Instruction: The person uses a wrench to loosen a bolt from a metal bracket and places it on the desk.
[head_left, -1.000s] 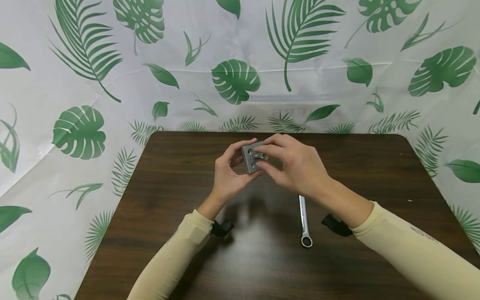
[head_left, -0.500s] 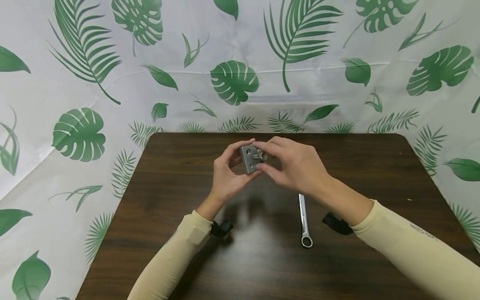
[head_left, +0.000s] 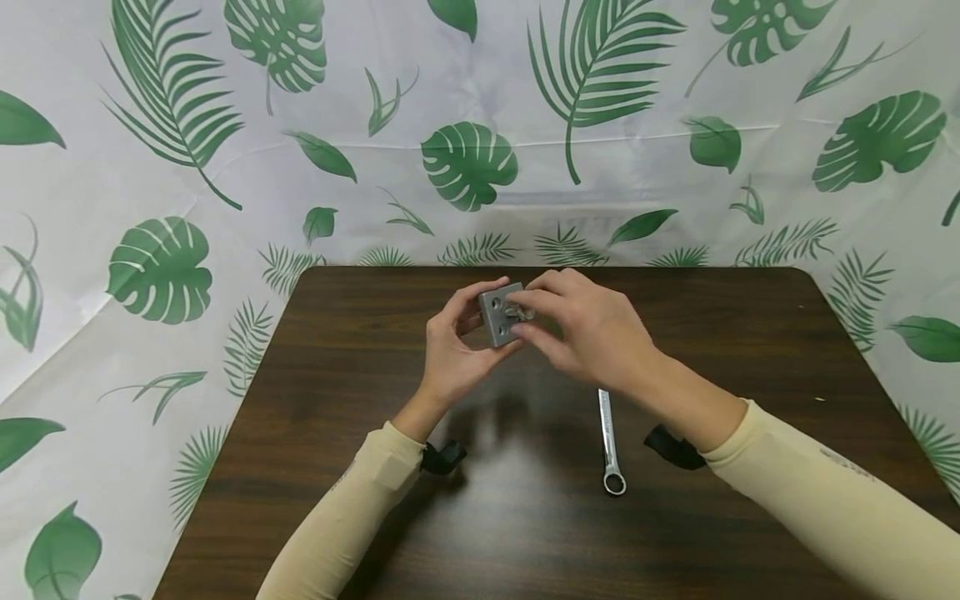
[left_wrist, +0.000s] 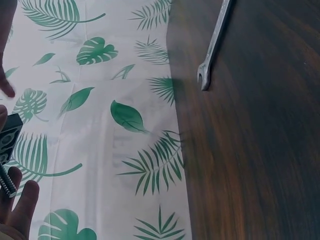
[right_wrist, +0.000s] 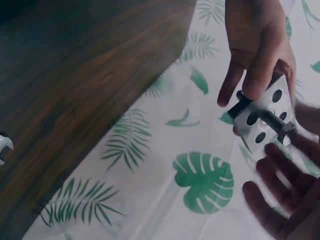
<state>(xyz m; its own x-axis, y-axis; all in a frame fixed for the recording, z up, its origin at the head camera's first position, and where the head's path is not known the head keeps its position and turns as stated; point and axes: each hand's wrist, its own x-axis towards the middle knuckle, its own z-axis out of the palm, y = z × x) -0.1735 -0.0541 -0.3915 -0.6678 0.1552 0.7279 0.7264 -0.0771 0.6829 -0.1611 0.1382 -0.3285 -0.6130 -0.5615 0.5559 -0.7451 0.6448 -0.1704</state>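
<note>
My left hand (head_left: 459, 350) grips a square grey metal block (head_left: 495, 321) by its edges, held up above the table. Several round holes show in the block's face in the right wrist view, where a bolt (right_wrist: 275, 123) stands out from it. My right hand (head_left: 592, 329) has its thumb and fingers around the bolt's head (head_left: 522, 312) in the head view. In the left wrist view, a threaded end (left_wrist: 7, 183) sticks out from the other side of the block (left_wrist: 9, 137), beside fingers (left_wrist: 26, 205).
A combination wrench (head_left: 608, 442) lies on the dark wooden table (head_left: 315, 500), below and right of the block in the head view. Behind the table hangs a white sheet (head_left: 375, 192) with green leaf prints. A black strap hangs at each wrist.
The right fingers have shifted around the bolt's head, the index finger first extending over it and then drawing back. The block has stayed nearly in place in the left hand.
</note>
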